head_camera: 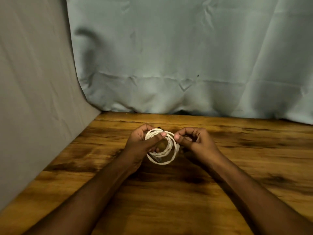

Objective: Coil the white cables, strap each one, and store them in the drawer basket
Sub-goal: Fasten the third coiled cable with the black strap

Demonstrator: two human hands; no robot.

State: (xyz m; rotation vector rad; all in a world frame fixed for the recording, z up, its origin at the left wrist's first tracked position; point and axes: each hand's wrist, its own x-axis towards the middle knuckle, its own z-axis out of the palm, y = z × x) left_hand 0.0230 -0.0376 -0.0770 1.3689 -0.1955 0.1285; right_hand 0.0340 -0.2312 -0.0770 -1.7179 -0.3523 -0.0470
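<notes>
A white cable [162, 160] is wound into a round coil of several loops, held just above the wooden table [237, 167]. My left hand [142, 143] grips the coil's left side, thumb laid across the top loops and fingers through its middle. My right hand [194, 141] pinches the coil's right edge between thumb and forefinger. A small dark piece, perhaps a strap [160, 128], shows at the coil's far rim. No drawer basket is in view.
A pale blue-grey cloth [186, 56] hangs behind the table's far edge, and a grey cloth [33, 90] covers the left side along the table's left edge. Bare wood lies to the right and in front of my forearms.
</notes>
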